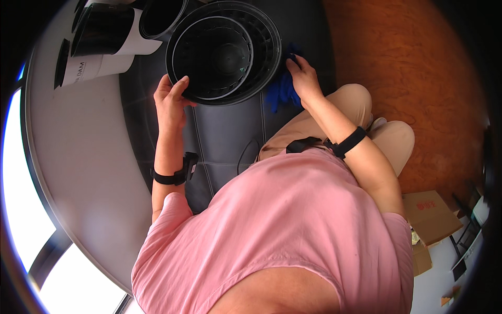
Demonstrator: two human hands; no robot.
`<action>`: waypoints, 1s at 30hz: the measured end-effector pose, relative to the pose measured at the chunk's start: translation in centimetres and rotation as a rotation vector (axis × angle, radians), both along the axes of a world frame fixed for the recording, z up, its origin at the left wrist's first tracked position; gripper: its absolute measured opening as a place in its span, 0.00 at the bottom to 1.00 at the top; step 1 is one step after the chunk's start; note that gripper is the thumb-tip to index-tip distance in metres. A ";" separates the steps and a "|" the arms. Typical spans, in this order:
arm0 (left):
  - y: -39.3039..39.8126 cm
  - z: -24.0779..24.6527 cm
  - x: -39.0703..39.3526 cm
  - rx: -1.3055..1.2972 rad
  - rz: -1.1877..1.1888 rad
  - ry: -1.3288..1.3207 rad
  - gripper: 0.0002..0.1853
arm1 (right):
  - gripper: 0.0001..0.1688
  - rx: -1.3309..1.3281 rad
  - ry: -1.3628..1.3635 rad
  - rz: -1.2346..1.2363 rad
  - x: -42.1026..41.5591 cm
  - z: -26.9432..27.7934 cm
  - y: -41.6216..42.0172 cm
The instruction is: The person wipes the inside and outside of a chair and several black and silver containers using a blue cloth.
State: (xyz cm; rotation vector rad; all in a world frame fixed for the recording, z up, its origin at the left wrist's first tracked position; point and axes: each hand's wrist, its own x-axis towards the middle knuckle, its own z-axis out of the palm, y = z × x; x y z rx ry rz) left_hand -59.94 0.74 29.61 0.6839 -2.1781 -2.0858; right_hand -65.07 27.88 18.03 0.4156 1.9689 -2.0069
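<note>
A round black plastic pot [270, 23] stands tilted towards me at the top of the view, and a smaller black pot [213, 59] sits inside it. My left hand [171, 96] grips the near left rim, its thumb on the inner side and its fingers outside and beneath. To the right of the pots, my right hand [305, 76] pinches a dark blue cloth [286, 88] between thumb and fingers. Parts of the cloth hang below the hand against the black seat. Its full shape is hidden, so I cannot tell if it is a glove.
A stitched black leather-like seat [231, 129] lies beneath the pots. White-and-black containers [104, 29], one bearing writing, lie along the pale ledge [86, 137] at left. On the right are a reddish-brown wood surface [411, 70] and an open cardboard box [431, 216].
</note>
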 end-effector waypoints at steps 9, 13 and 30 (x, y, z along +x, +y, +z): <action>-5.9 -0.5 2.3 0.597 0.220 0.054 0.10 | 0.30 -0.109 -0.120 -0.032 2.0 -0.8 -0.8; -5.4 0.5 2.6 0.643 0.212 0.076 0.11 | 0.32 -0.131 -0.256 -0.068 3.0 -2.6 -0.9; 0.1 -1.9 -3.9 0.033 -0.075 -0.065 0.35 | 0.26 0.144 0.066 -0.004 0.7 -5.2 -1.0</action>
